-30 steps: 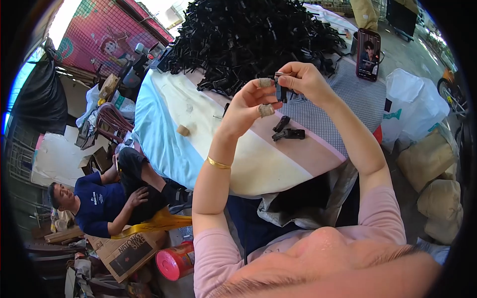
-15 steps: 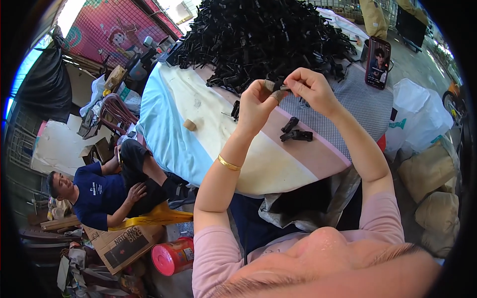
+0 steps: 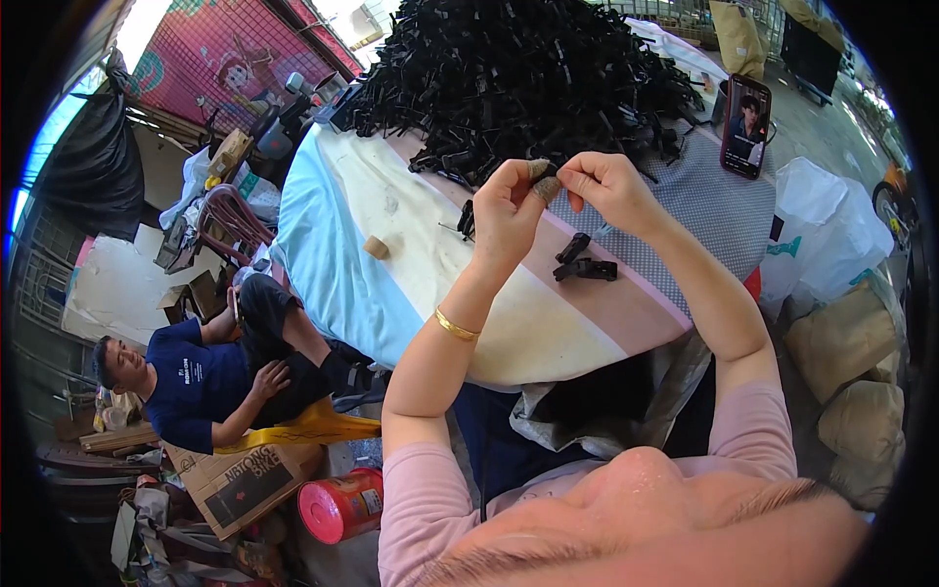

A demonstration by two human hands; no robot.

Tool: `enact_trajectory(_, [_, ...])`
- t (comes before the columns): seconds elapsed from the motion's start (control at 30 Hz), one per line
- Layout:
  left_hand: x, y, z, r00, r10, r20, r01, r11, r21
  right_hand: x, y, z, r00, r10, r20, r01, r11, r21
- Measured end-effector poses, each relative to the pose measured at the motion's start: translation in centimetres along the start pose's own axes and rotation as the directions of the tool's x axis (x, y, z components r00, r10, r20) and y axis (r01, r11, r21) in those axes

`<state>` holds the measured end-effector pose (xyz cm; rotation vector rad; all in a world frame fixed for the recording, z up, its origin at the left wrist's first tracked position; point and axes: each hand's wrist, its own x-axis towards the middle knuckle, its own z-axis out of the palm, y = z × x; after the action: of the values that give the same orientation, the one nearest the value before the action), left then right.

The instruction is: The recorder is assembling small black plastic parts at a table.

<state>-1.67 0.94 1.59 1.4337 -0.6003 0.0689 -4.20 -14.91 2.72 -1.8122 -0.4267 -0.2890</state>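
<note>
Black plastic clip (image 3: 548, 179) pinched between left hand (image 3: 509, 210), right hand (image 3: 608, 186) fingers.

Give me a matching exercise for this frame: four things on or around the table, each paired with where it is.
Things:
1. big heap of black plastic clips
2. smartphone with lit screen
3. small tan cork-like cylinder
4. red round tin

Places:
A. on the floor beside a cardboard box
B. far side of the table
C. on the cream cloth, left of the hands
D. propped on the table's right side

Pairs: 1-B, 2-D, 3-C, 4-A
</note>
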Motion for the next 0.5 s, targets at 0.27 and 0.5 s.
enact_trajectory(0.27, [0.3, 0.2, -0.3, 0.987, 0.045, 0.157, -0.106, 0.908, 0.405, 0.6, 0.5, -1.9, 0.972, 0.167, 0.165, -0.163, 0.986, -0.034])
enact_trajectory(0.5, [1.0, 1.8, -3.1, 0.893, -0.238, 0.383, 0.047, 0.894, 0.446, 1.3, 1.1, -3.6, 0.980, 0.148, 0.136, -0.133, 0.985, -0.108])
